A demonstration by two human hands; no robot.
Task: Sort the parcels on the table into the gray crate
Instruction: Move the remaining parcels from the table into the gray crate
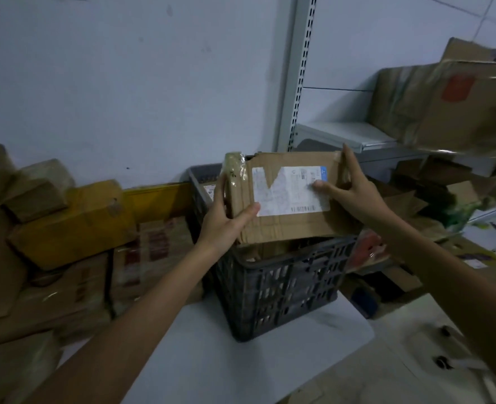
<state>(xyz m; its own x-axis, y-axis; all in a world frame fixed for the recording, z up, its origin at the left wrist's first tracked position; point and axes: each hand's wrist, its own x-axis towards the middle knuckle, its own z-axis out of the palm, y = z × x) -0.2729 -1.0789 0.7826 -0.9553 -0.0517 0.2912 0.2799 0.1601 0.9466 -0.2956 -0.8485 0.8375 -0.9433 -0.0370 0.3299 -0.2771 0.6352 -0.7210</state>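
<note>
Being gripped at either end by the left hand (223,223) and right hand (354,196), the cardboard parcel (284,225) is held label-up over the gray crate (284,287) below them, seemingly for lowering in.

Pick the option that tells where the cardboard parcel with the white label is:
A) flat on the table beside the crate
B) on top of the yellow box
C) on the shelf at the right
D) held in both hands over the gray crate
D: the left hand and the right hand grip opposite ends of the parcel above the open top of the gray crate.
</note>
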